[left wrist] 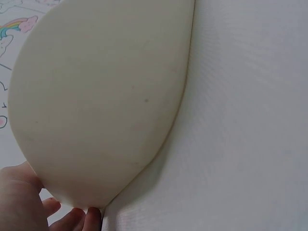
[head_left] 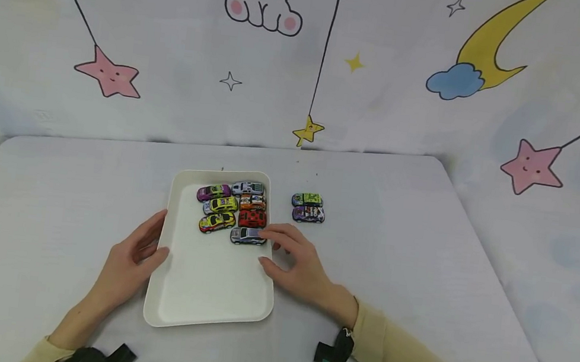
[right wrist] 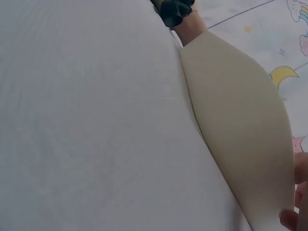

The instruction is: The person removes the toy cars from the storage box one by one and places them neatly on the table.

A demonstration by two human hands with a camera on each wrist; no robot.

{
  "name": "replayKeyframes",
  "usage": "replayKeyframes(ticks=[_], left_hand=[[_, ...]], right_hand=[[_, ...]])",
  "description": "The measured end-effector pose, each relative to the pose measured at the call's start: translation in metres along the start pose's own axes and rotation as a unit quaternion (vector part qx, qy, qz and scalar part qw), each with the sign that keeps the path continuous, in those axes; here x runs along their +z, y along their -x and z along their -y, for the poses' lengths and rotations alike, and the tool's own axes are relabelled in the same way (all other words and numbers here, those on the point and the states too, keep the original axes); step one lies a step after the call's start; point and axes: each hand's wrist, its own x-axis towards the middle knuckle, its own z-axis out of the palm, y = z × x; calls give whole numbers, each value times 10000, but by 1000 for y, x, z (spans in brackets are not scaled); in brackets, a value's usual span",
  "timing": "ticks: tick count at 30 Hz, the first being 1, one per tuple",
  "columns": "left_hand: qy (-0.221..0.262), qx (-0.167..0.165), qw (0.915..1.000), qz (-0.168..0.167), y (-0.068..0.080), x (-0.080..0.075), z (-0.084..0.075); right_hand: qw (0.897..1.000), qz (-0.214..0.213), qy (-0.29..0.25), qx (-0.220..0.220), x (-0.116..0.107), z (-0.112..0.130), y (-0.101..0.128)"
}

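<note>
From the head view, my left hand (head_left: pixel 133 261) rests loose-fingered against the tray (head_left: pixel 203 284) rim; my right hand's (head_left: pixel 294 262) fingertips seemingly touch the silver car (head_left: pixel 248 235) inside. Wrist views show only the tray's wall.

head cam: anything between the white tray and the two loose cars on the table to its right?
Nothing. In the head view only bare tablecloth lies between the white tray rim and the two loose cars. The right hand sits nearer, by the silver car.
</note>
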Motion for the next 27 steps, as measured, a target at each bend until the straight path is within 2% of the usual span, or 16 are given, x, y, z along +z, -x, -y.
replayKeyframes(ticks=[3,5,10,12,20,27], left_hand=[[2,17,10000,1,0,0,1],[2,0,10000,-4,1,0,1],[4,-33,10000,-12,1,0,3],[8,3,10000,-19,1,1,4],[-68,-74,9999,-18,2,2,4],[-60,56,10000,-15,1,2,2]], right_hand=[[9991,109,166,366,3,6,-4],[9975,217,474,486,4,10,-8],[9848,655,1465,670,0,14,-25],[9795,820,1691,731,-1,14,-30],[9689,1146,2022,848,-1,16,-35],[9703,1206,1916,855,1,16,-36]])
